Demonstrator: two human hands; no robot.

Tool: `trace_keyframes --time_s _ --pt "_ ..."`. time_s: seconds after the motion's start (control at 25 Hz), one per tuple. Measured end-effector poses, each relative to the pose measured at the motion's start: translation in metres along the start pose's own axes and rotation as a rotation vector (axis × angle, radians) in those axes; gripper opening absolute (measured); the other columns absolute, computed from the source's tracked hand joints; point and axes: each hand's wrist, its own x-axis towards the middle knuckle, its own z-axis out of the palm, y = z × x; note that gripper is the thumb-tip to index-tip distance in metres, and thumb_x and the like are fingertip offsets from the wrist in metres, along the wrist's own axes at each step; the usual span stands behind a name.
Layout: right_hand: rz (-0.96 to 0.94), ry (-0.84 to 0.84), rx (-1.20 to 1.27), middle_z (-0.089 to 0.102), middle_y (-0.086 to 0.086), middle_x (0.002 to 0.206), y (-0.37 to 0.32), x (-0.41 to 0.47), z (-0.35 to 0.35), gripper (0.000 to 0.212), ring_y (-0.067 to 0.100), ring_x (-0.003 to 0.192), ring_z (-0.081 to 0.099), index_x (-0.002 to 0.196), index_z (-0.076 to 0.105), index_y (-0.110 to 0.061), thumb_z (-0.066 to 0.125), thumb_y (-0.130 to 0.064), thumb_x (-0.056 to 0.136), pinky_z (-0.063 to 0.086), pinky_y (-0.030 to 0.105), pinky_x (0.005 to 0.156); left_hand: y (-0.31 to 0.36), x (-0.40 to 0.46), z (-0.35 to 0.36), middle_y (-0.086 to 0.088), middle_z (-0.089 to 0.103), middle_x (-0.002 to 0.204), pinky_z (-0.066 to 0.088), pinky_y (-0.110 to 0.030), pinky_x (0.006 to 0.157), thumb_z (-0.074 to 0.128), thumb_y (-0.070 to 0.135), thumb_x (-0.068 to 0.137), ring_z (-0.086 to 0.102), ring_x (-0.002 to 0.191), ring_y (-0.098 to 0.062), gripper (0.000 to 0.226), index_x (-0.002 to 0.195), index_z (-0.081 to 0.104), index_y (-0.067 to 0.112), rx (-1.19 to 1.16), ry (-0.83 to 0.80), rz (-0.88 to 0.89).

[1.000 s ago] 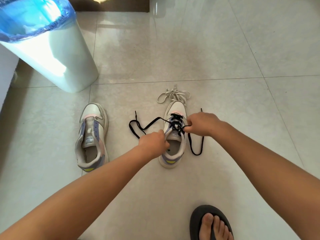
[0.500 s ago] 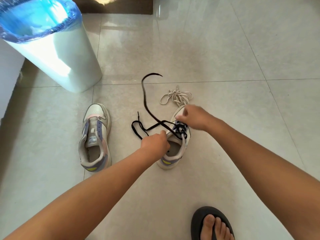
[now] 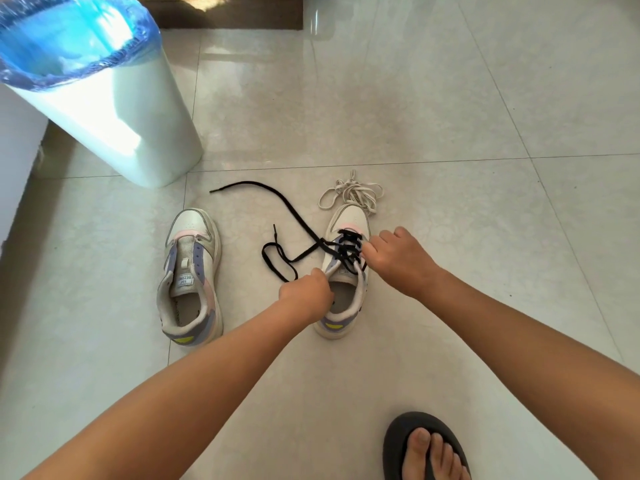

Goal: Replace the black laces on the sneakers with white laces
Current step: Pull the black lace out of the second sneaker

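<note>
Two white sneakers with purple and pink panels stand on the tiled floor. The left sneaker (image 3: 190, 275) has no lace. The right sneaker (image 3: 348, 223) still carries a black lace (image 3: 287, 209) in its lower eyelets, with both loose ends trailing left across the floor. My left hand (image 3: 306, 294) grips the collar of the right sneaker. My right hand (image 3: 394, 258) pinches the black lace at the eyelets on the shoe's right side. A bundle of white laces (image 3: 353, 194) lies just beyond the toe of that shoe.
A white bin (image 3: 114, 126) with a blue liner stands at the back left. A white wall or cabinet edge (image 3: 14, 161) runs along the far left. My foot in a black sandal (image 3: 426, 448) is at the bottom right.
One end of the black lace was flung up and leftward and now lies flat on the floor toward the bin. My right hand has returned to the eyelets.
</note>
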Motion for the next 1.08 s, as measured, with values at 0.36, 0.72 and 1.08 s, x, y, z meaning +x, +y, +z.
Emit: trace_keyframes --time_s 0.36,0.72,1.08 --pt "0.524 -0.578 1.208 0.052 0.002 0.073 -0.011 0.009 -0.009 0.024 0.018 0.066 0.047 0.078 0.052 -0.014 0.043 -0.021 0.099 0.034 0.029 0.059 0.0 0.001 0.002 -0.012 0.058 0.12 0.038 -0.033 0.077 0.038 0.024 0.098 0.057 0.109 -0.03 0.028 0.119 0.038 0.006 -0.008 -0.032 -0.049" --pt "0.741 -0.636 1.173 0.058 0.007 0.081 -0.032 0.012 -0.009 0.038 0.026 0.08 0.054 0.075 0.052 -0.013 0.035 -0.036 0.1 0.037 0.03 0.066 -0.001 -0.001 0.005 -0.009 0.061 0.115 0.038 -0.032 0.075 0.038 0.019 0.097 0.059 0.106 -0.026 0.026 0.119 0.035 0.004 0.009 -0.059 -0.073" --pt "0.873 -0.568 0.978 0.055 0.007 0.071 -0.006 0.021 -0.01 0.038 0.023 0.06 0.049 0.088 0.054 -0.01 0.033 -0.04 0.1 0.032 0.026 0.052 -0.008 -0.009 0.006 -0.009 0.041 0.122 0.038 -0.034 0.069 0.033 0.004 0.096 0.057 0.105 -0.026 0.036 0.131 0.042 0.002 0.295 -0.099 0.061"
